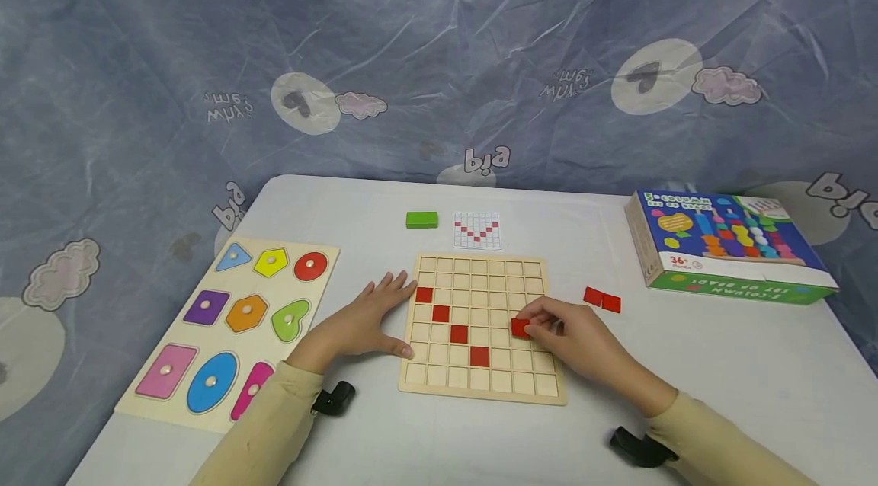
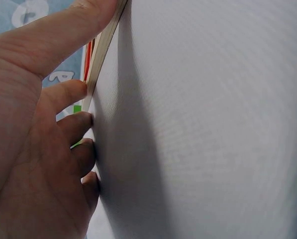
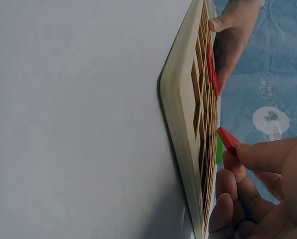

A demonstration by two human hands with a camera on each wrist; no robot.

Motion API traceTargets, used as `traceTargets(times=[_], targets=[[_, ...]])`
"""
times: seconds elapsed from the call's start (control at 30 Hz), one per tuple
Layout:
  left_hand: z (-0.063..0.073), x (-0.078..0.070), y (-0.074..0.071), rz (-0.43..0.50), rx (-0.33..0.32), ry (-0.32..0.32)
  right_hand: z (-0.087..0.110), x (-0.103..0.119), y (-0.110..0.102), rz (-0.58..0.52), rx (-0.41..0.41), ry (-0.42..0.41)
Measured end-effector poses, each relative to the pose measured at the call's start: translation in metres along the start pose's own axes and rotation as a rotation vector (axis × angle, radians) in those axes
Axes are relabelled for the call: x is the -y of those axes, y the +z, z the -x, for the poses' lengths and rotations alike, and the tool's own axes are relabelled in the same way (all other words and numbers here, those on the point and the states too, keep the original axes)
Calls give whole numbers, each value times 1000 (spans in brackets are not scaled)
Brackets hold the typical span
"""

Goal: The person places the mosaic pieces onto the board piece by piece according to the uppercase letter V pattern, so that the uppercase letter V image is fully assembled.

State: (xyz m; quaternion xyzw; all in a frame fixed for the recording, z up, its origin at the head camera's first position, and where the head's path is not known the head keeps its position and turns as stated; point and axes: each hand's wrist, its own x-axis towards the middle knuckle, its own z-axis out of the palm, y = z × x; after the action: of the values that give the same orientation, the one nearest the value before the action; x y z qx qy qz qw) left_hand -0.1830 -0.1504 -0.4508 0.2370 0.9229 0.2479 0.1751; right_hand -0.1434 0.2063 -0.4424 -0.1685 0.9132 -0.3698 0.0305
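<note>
A wooden grid board (image 1: 501, 385) lies mid-table with red square tiles set in a descending diagonal, the lowest red tile (image 1: 479, 356) near the board's centre. My right hand (image 1: 583, 334) pinches another red tile (image 1: 520, 327) between thumb and fingers over the right part of the grid. In the right wrist view this pinched tile (image 3: 228, 141) is tilted and held above the board. My left hand (image 1: 360, 322) rests with spread fingers at the board's left edge; the left wrist view shows its thumb (image 2: 63, 35) and fingertips touching that edge.
Two loose red tiles (image 1: 602, 299) lie right of the board. Behind it are a green block (image 1: 421, 220) and a pattern card (image 1: 477, 231) with a red V. A shape puzzle board (image 1: 171, 411) is at left, a colourful toy box (image 1: 734, 246) at back right.
</note>
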Motion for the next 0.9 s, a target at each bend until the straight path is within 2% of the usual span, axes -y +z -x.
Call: traceTargets(times=[0.2,0.43,0.9], targets=[[-1,0,0,-9,7,-29,-2,6,6,-24,25,-17],[-2,-1,1,1,-3,-25,-4,8,11,-24,51,-26],[0,-1,1,-2,-1,-22,-6,11,20,-43,31,-88]])
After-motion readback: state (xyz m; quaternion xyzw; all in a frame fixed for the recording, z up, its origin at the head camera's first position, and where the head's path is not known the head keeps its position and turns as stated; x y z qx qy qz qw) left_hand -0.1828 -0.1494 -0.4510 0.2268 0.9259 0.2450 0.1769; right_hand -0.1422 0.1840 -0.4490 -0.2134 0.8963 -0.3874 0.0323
